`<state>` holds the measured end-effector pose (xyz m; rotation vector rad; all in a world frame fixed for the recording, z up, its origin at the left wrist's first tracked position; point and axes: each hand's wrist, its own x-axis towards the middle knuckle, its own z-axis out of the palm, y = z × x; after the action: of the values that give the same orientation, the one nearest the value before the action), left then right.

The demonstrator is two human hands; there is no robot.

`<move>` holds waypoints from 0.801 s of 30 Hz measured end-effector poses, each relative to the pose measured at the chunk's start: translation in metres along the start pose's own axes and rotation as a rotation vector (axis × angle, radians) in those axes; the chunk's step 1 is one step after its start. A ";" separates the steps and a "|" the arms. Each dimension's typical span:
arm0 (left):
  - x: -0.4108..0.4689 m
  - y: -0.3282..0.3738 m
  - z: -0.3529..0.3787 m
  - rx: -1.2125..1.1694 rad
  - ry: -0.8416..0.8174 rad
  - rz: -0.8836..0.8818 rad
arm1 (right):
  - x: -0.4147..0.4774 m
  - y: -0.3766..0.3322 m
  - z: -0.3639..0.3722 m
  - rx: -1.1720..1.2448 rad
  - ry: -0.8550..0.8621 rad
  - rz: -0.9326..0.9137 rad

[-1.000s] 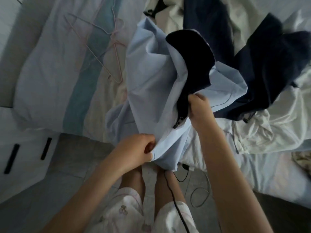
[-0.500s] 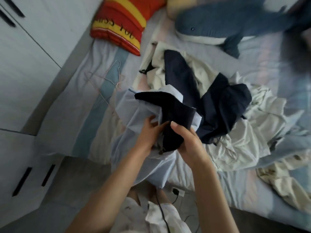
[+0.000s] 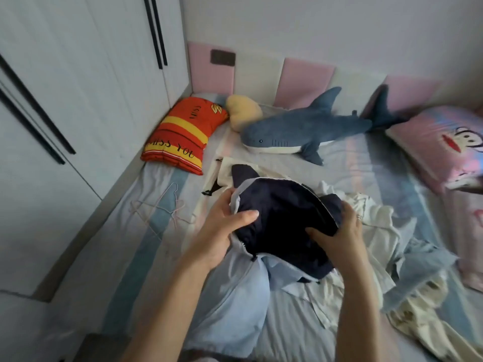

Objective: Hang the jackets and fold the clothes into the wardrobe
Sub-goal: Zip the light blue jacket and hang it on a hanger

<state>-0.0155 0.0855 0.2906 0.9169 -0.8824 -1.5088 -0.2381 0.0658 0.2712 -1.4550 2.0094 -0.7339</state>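
Note:
A jacket (image 3: pixel 285 226), navy on one side and light blue on the other, is held up over the bed between both hands. My left hand (image 3: pixel 222 228) grips its left edge, thumb across the navy fabric. My right hand (image 3: pixel 339 233) grips its right edge, thumb on the navy side. The light blue part (image 3: pixel 235 304) hangs down toward me. Behind it lies a heap of white and dark clothes (image 3: pixel 373 220). Thin pink wire hangers (image 3: pixel 167 207) lie on the striped sheet to the left. The white wardrobe (image 3: pixel 65 100) stands along the left with its doors closed.
A red and yellow cushion (image 3: pixel 183 134), a yellow cushion (image 3: pixel 243 113) and a blue plush shark (image 3: pixel 308 131) lie at the head of the bed. A pink pillow (image 3: pixel 444 145) sits at the right. More loose clothes (image 3: pixel 423 309) spread over the bed's right side.
The view has tilted up from the floor to the head of the bed. My hands have moved apart along the jacket and lifted it, with the navy side now spread between them.

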 end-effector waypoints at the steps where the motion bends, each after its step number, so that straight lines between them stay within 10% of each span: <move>1: -0.001 0.002 0.009 0.036 0.034 0.006 | -0.001 -0.012 -0.005 0.133 -0.021 -0.117; 6: 0.004 0.015 0.035 0.117 0.210 -0.054 | -0.015 -0.054 0.000 0.320 -0.163 -0.496; 17: -0.002 0.034 -0.008 0.737 0.070 -0.295 | -0.011 -0.044 -0.005 0.732 -0.304 -0.258; 24: 0.007 0.030 -0.006 0.287 0.233 -0.210 | 0.011 -0.035 0.012 0.574 -0.251 -0.246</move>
<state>0.0020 0.0747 0.3146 1.4027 -0.8642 -1.4342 -0.2099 0.0442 0.2864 -1.3662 1.2975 -1.0642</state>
